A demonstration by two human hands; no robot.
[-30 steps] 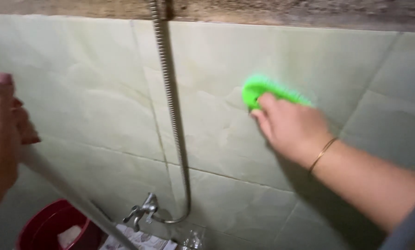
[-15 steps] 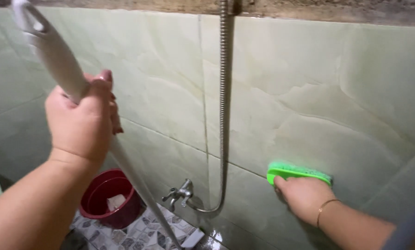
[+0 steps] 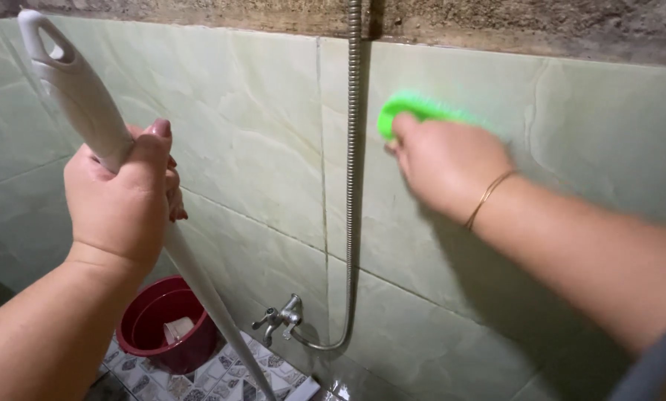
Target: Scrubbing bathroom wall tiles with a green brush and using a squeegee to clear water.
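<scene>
The right hand [image 3: 444,163] presses a bright green plastic scrub brush [image 3: 414,111] flat against the pale green marbled wall tiles [image 3: 258,134], high on the wall at about one o'clock from the centre of the view, just to the right of the ribbed metal shower hose [image 3: 355,148]. Its grip is clamped on the brush: the fingers curl over the back, bristles to the tile. The brush is blurred, so its edges are hard to make out.

The left hand [image 3: 125,200] sits at about nine o'clock, its grip closed round the long white plastic handle [image 3: 88,104] of a floor tool, thumb up along the shaft. The head of that tool is out of view below.

How far the scrubbing has got is hard to judge. The tiles look evenly glossy and I see no foam or clear line between cleaned and uncleaned parts. The grout lines beside the hose look darker and stained, and the rough brown band above the tiles looks untouched. As a judgement, the upper tile row is in hand and much of the wall could yet need work.

The brush's long axis runs roughly from nine to three o'clock, tilted slightly down to the right, its rounded end pointing at the hose. The white handle's long axis runs from eleven o'clock down to five, its looped end uppermost.

Below, a chrome wall tap [image 3: 281,319] sits at six o'clock, with a dark red plastic bucket [image 3: 162,327] on the patterned floor tiles [image 3: 221,379] at about seven.
</scene>
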